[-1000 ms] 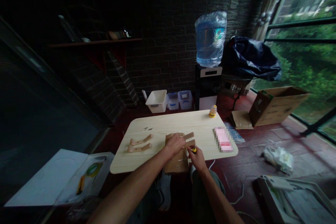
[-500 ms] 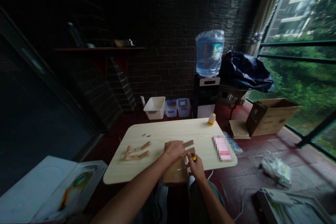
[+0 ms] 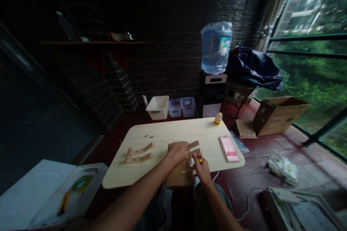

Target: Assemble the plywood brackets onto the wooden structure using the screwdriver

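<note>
Wooden bracket (image 3: 193,144) lies across the far part of the cardboard box (image 3: 176,177), its 2 arms reaching past the box's right side over the surface (image 3: 168,129); the left hand (image 3: 176,153) rests palm down on top of the box, covering the bracket's inner end, and I cannot tell whether its fingers pinch the wood, while the right hand (image 3: 202,169), just right of the box, is curled around a yellow tool (image 3: 200,159) close to the nearer arm. Likely step: working a fastening at that arm; the next move probably calls for bracing the wood against the box and lining up the tool
</note>
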`<state>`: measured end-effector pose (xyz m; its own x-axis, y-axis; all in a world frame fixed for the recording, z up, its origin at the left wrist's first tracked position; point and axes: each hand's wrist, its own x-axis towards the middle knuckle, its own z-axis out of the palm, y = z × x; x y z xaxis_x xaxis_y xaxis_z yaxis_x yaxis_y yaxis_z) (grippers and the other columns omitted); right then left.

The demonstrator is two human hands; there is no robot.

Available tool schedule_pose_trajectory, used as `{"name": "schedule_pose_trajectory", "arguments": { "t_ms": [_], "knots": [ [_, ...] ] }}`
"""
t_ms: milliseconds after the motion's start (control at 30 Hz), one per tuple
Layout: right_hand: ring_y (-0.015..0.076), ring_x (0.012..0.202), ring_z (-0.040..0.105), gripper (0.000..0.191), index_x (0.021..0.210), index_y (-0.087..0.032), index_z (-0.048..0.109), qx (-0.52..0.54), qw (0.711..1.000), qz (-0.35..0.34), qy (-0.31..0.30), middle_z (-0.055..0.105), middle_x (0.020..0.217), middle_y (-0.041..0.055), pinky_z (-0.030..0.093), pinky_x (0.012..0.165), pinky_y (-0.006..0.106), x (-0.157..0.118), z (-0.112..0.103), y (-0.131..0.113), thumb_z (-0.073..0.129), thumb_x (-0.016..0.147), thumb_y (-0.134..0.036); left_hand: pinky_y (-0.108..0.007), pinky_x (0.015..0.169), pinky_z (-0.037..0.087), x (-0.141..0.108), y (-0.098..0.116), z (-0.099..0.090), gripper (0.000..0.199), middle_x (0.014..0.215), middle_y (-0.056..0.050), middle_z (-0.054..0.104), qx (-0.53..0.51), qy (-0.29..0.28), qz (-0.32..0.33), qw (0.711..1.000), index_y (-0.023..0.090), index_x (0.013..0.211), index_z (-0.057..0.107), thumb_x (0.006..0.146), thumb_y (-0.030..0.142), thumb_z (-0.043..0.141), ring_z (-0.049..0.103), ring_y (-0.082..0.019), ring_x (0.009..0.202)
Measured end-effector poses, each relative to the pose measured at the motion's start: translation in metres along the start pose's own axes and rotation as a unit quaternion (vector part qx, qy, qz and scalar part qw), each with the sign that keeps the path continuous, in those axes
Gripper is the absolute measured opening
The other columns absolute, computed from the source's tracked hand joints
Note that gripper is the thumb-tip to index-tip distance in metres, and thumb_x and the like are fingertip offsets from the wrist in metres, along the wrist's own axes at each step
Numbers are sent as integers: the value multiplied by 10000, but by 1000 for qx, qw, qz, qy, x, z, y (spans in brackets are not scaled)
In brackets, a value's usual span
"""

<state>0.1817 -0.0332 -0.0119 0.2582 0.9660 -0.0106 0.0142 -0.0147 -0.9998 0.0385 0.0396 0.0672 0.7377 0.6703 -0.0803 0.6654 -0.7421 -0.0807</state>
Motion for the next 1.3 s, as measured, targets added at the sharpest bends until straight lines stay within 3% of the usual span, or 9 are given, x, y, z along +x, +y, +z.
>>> {"name": "schedule_pose_trajectory", "arguments": {
  "t_ms": [333, 533, 800, 1033, 1300],
  "knots": [
    [186, 527, 596, 617, 769, -189, 660, -4, 1000, 1, -4, 619, 544, 10, 466, 543, 293, 1, -2, -3, 559, 808, -796, -287, 812, 532, 2, -9, -4, 193, 1024, -114, 780, 54, -15, -4, 998, 139, 978, 752, 963, 177, 563, 731, -202, 923],
    [190, 542, 601, 616, 765, -190, 657, -12, 1000, 3, -10, 621, 553, 17, 468, 555, 293, 3, -3, 0, 557, 806, -796, -303, 817, 554, 1, -6, -9, 233, 1014, -110, 784, 55, -25, -10, 998, 144, 968, 761, 965, 154, 528, 738, -221, 942],
    [184, 534, 585, 615, 809, -181, 675, -1, 1000, 12, -7, 604, 546, 6, 460, 528, 286, 2, -3, -1, 547, 826, -783, -351, 852, 545, 4, 2, -16, 214, 995, -130, 767, 33, -19, -9, 999, 156, 915, 768, 949, 277, 594, 722, -258, 965],
    [182, 546, 587, 603, 807, -189, 662, 2, 1000, 5, -18, 618, 564, 9, 474, 549, 287, 4, -6, 2, 526, 844, -775, -317, 870, 535, 0, 0, -21, 191, 1060, -100, 754, 17, -12, -23, 1000, 183, 990, 751, 935, 303, 613, 702, -232, 1016],
    [193, 554, 609, 593, 806, -193, 658, -8, 1000, 7, -13, 633, 572, 17, 474, 569, 293, 5, -7, 1, 540, 833, -773, -343, 851, 541, 5, 2, -20, 198, 1002, -129, 761, 13, -26, -22, 999, 159, 933, 766, 925, 219, 578, 715, -251, 961]
  ]
}}
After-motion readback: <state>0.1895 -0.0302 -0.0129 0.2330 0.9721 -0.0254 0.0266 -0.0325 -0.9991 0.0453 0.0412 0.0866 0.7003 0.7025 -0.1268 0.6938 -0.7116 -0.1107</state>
